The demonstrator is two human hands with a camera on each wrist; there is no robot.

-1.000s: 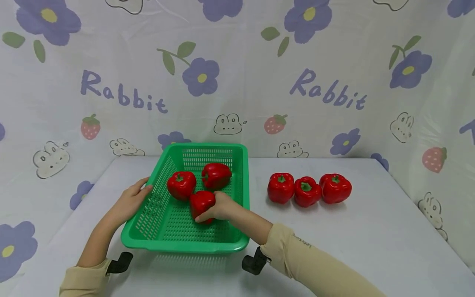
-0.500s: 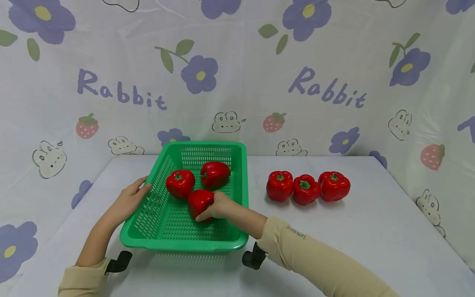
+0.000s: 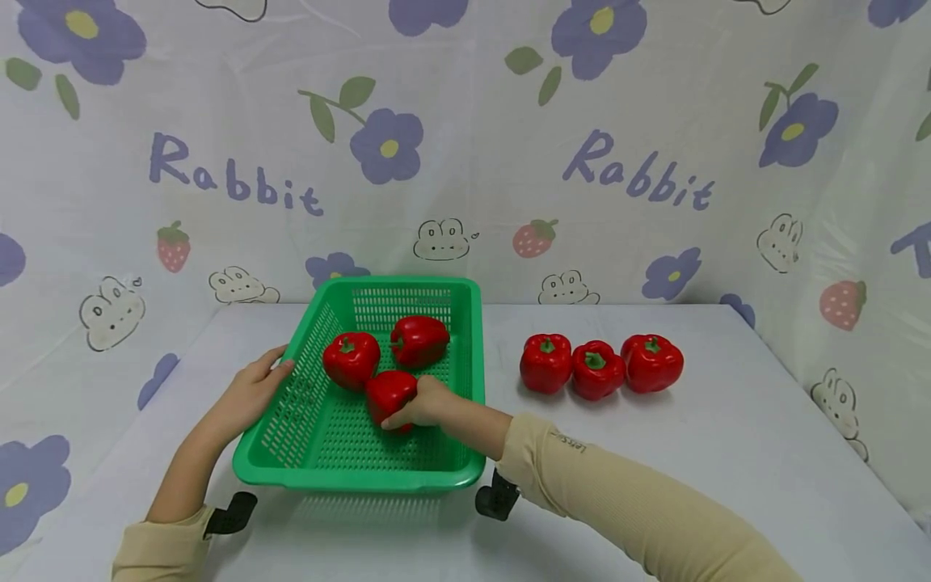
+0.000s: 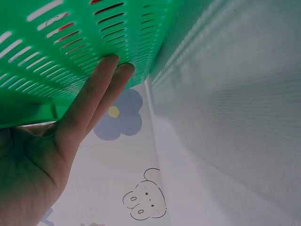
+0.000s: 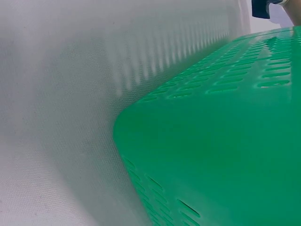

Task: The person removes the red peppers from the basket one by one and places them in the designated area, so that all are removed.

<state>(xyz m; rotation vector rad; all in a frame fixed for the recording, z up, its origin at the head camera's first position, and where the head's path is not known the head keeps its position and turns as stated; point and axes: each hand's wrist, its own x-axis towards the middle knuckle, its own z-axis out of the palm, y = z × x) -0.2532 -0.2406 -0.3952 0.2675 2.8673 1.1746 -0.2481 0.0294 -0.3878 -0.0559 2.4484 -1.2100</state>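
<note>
Left of centre, head view: green basket (image 3: 356,478) on white table (image 3: 727,453), three red peppers inside. Over the right rim, right hand (image 3: 425,404), with thumb and fingers around near pepper (image 3: 389,394), so holding it, down inside the basket. Next to that, apparently touching, left pepper (image 3: 351,360), stem up. Behind, far pepper (image 3: 422,341) on its side, stem toward left. At the left rim, left hand (image 3: 250,392). To the right on the table, close row of three loose peppers (image 3: 599,370), stems showing. At the far side, floral backdrop (image 3: 465,81).

Left wrist view: adds what head view hides, two straight fingers (image 4: 91,96) along the basket's slotted outer wall. Thumb mostly hidden. Bits of red through slots; cannot tell which pepper.

Right wrist view: shows basket's outer corner low over the table, striped light alongside, dark device (image 5: 264,7) at top right. Cannot tell right grip from here; readable in head view only.
</note>
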